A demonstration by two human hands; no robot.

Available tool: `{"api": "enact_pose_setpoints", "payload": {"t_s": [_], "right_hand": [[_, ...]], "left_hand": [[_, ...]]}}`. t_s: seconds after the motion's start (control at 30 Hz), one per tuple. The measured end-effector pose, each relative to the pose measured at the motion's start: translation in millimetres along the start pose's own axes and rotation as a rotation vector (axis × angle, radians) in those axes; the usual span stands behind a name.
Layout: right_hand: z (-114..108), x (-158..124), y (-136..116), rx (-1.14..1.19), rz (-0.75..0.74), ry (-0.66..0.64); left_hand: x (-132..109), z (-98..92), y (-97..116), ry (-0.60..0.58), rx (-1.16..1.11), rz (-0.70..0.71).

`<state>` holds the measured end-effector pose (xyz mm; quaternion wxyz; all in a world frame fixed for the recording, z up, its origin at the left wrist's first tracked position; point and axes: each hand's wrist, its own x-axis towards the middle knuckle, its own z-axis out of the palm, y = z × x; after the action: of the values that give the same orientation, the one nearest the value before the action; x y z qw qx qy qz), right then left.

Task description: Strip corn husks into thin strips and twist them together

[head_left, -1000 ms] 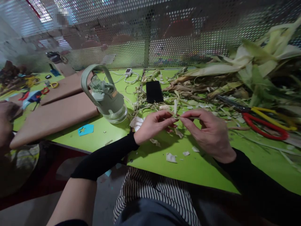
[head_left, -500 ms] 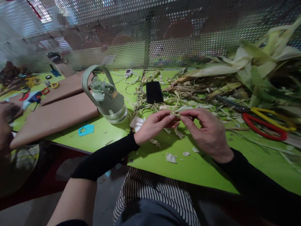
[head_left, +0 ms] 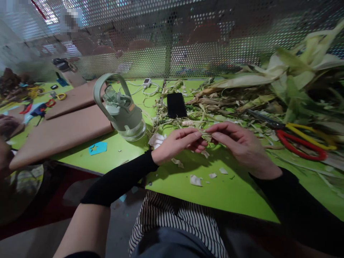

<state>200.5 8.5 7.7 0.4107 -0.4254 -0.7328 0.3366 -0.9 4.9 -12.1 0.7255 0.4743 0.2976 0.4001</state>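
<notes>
My left hand [head_left: 180, 143] pinches a thin pale-green corn husk strip [head_left: 206, 134] between thumb and forefinger, above the green table [head_left: 172, 182]. From the other side my right hand [head_left: 243, 148] grips the same strip with thumb and fingertips. The fingers hide most of the strip. Just beyond them lie shredded husk bits and a black phone [head_left: 176, 105]. Torn white paper-like scraps [head_left: 195, 180] are scattered on the table in front of my hands.
On the left stand a pale green water bottle [head_left: 123, 114] and brown folded sheets [head_left: 67, 132]. Large scissors [head_left: 303, 141] with red and yellow handles lie right, below heaped corn husks [head_left: 292, 68]. Another person's hand [head_left: 10, 125] shows at far left. Perforated metal screening [head_left: 145, 53] rises behind.
My right hand has shifted slightly to the right, widening the gap between my fingertips. The left hand stays almost in place, and the strip still spans between them.
</notes>
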Motion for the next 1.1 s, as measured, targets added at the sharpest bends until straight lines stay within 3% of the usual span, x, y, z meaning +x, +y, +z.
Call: {"api": "enact_pose_setpoints", "payload": {"t_s": [0.17, 0.27, 0.53, 0.77, 1.1], "right_hand": [[-5.1, 3.0, 3.0, -0.205, -0.272, -0.027], [-5.8, 3.1, 4.1, -0.257, -0.358, 0.021], [-4.5, 3.3, 3.8, -0.289, -0.374, 0.092], [-4.1, 2.6, 2.8, -0.323, -0.393, 0.213], [-3.4, 2.9, 1.6, -0.336, -0.394, 0.233]], "left_hand": [[1.3, -2.3, 3.1, -0.013, -0.095, -0.084], [2.5, -3.3, 2.4, -0.019, -0.115, -0.075], [3.3, -4.0, -3.3, 0.007, -0.039, 0.013], [5.6, -5.0, -5.6, 0.033, -0.125, 0.028], [4.2, -2.6, -3.0, 0.055, -0.109, 0.053]]}}
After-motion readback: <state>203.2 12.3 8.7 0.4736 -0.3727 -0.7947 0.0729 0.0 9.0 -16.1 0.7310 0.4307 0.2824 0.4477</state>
